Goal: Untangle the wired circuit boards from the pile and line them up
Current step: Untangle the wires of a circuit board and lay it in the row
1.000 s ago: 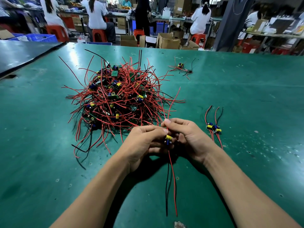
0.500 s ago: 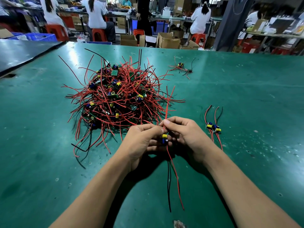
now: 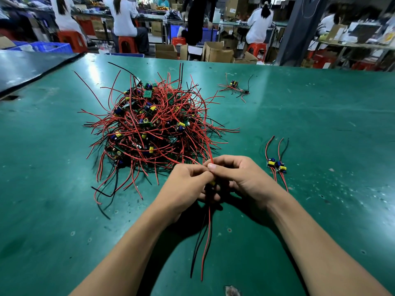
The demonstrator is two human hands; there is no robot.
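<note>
Left hand & right hand meet over the green worktop, fingers curled, both pinching one small circuit board w/ a yellow capacitor. Its red & black wires hang below the hands. The tangled pile of red-wired boards lies just behind. Two wired boards lie side by side at the right.

Above the green worktop, the left hand curls its fingers round one wired circuit board, of which only a yellow component shows. The right hand, touching the left, pinches a red wire that rises over the near edge of the pile of tangled boards, and red and black leads hang down below the hands toward the person. To the right, two separated boards lie side by side with their wires roughly parallel, and a small loose cluster sits well apart at the far side.
</note>
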